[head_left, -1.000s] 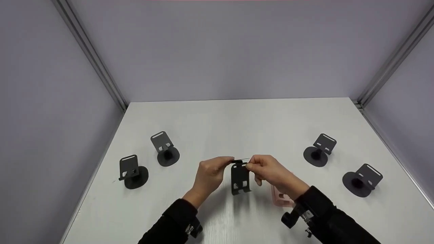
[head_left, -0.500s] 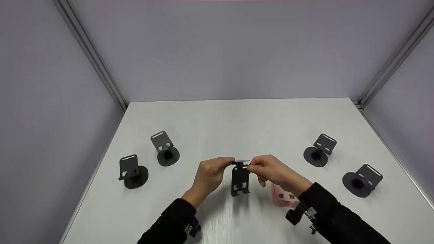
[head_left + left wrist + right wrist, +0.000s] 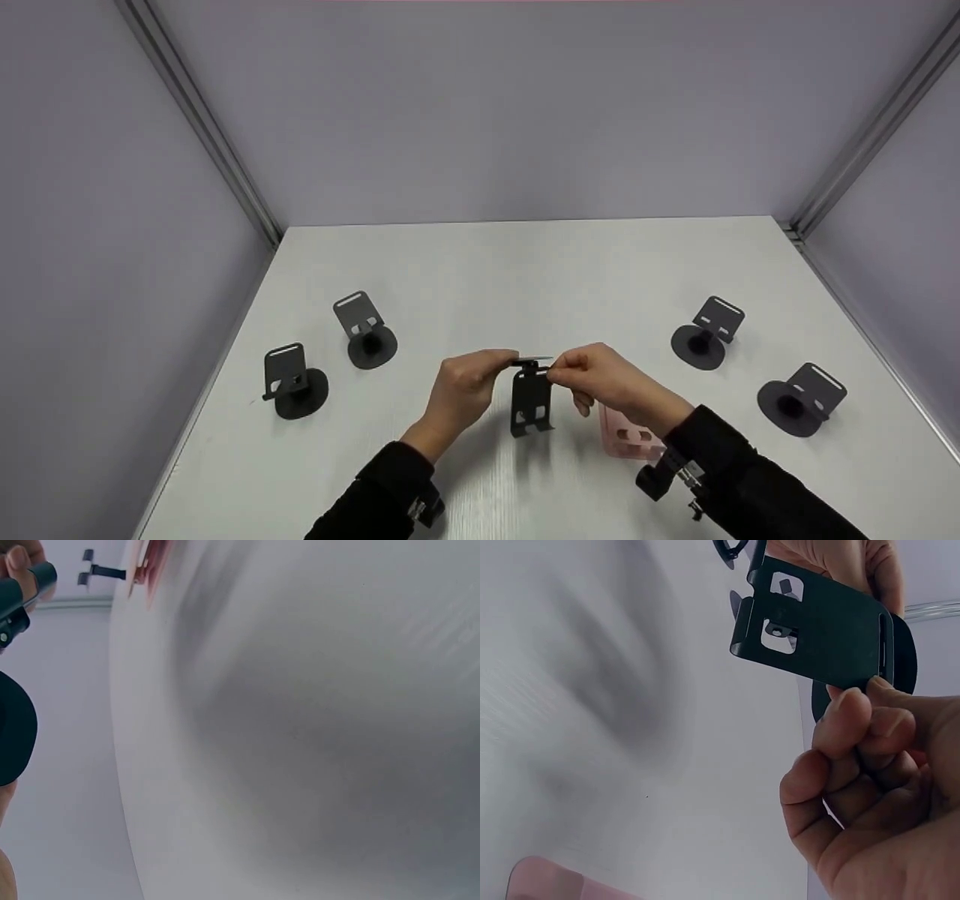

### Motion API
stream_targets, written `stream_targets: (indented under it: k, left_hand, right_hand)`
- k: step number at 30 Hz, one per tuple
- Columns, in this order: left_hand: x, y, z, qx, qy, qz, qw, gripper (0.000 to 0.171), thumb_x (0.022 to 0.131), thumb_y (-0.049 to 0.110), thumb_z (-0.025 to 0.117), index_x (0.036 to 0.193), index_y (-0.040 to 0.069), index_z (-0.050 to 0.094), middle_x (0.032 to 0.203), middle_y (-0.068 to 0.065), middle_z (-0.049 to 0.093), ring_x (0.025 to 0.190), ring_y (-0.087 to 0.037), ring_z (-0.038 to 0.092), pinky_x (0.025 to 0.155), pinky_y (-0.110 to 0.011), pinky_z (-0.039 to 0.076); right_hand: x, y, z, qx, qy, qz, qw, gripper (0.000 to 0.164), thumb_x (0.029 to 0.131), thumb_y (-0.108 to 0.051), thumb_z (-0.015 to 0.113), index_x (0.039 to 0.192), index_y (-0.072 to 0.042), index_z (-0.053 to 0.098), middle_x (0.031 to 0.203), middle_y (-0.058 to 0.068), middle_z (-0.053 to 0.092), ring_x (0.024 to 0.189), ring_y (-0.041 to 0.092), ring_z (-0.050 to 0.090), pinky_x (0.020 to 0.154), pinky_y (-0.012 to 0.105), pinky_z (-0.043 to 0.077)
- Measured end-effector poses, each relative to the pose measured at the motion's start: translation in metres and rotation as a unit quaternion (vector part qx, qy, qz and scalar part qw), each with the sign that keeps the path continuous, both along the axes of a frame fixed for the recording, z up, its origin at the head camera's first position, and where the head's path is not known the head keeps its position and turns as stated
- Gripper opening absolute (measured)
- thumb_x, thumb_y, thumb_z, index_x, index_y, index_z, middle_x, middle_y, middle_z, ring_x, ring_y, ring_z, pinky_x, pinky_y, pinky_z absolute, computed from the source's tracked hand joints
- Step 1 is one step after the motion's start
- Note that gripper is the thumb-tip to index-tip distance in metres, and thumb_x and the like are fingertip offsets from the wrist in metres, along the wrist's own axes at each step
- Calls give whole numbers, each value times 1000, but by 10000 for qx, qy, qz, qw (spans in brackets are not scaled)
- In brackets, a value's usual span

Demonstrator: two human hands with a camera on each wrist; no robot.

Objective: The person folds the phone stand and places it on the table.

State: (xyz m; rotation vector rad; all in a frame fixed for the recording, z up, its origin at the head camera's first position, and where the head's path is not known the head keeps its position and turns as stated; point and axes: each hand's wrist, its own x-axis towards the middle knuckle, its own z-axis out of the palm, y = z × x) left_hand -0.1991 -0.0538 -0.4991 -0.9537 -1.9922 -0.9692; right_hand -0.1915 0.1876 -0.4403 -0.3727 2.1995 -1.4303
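No text, label, brand, number or sign can be read (in the head view or in either wrist view).

Lilac-grey walls (image 3: 495,112) are enclosing three sides | white tabletop (image 3: 495,277) is catching pale light | grey metal posts (image 3: 200,112) are lining both corners
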Motion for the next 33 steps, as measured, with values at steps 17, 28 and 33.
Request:
stream_targets:
  k: [17,28,33]
  left_hand:
    - [-5,-2,4,402,22,-5,9992,19,85,-8,76,101,3,78,93,-5,79,84,-17,77,74,-24,61]
    - [-3,-3,8,573,-31,106,9983,20,84,-8,77,101,3,78,94,-5,79,84,-17,77,73,-25,61]
    - [-2,-2,7,660,-128,167,9976,18,85,-6,77,100,3,78,94,-5,79,84,-19,77,73,-25,61]
  right_hand:
    - [13,-3,-11,151,127,177,9996,19,97,-21,71,95,-2,72,66,-2,60,48,10,54,51,21,42]
    - [18,-8,-19,301,303,331,9985,15,97,-19,71,90,-6,69,61,-1,60,47,11,53,49,22,40]
    - [18,-9,-18,361,421,315,9980,17,97,-19,71,87,-6,67,60,-5,61,47,10,54,49,20,39]
